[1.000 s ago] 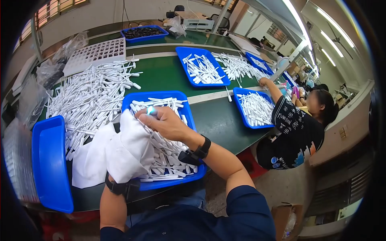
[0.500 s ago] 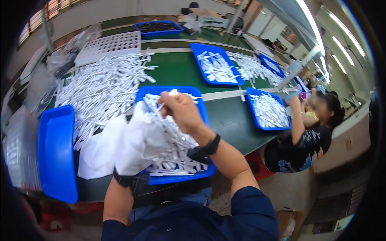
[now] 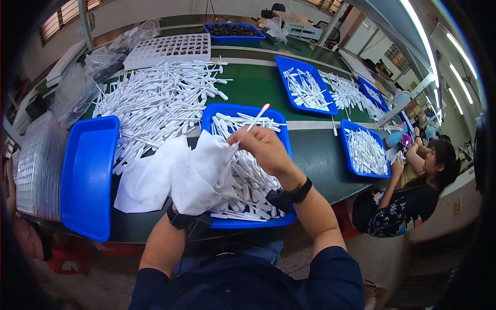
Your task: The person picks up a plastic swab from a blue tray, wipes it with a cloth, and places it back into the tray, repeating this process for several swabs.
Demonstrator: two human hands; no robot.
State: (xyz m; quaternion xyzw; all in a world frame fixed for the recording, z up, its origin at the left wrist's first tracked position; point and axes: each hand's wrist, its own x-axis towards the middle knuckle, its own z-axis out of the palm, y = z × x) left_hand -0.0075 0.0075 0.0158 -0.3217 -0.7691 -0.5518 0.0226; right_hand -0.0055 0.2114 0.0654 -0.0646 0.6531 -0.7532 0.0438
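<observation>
My right hand (image 3: 267,151) pinches a slim white plastic stick (image 3: 255,123) that points up and away and has a reddish tip. A white cloth (image 3: 200,178) covers my left hand, so its fingers are hidden; the cloth bunches up right beside my right fingertips, around the stick's lower end. Part of the cloth spreads over the table to the left. Beneath both hands is a blue tray (image 3: 287,170) full of similar white sticks (image 3: 251,181). Each wrist wears a black band.
A large heap of white sticks (image 3: 160,98) lies ahead to the left, near a bare blue tray (image 3: 88,181) and stacked clear trays (image 3: 39,170). A white holed rack (image 3: 139,56) stands behind. Blue trays (image 3: 335,106) (image 3: 385,170) sit rightward, where a co-worker (image 3: 408,196) handles pieces.
The stick in my right hand has come up out of the cloth and now shows clearly. My right hand sits slightly lower in the tray. The whole view has shifted a little.
</observation>
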